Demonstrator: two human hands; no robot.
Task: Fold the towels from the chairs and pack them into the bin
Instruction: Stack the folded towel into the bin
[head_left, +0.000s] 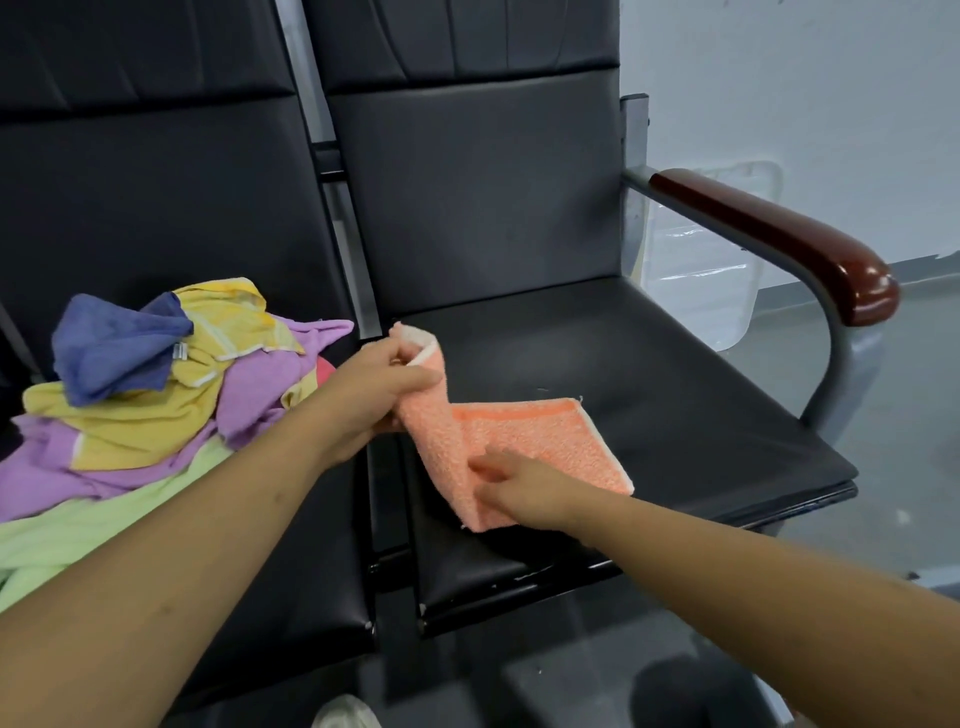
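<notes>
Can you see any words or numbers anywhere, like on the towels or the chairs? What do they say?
No words or numbers can be read here.
The small tag on the blue towel: too small and blurred to read.
The orange towel and the black chairs: no print shows.

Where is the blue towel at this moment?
In the head view, the blue towel sits at the left, on top of the pile on the left chair, touching the yellow towel, left of the left hand.
</notes>
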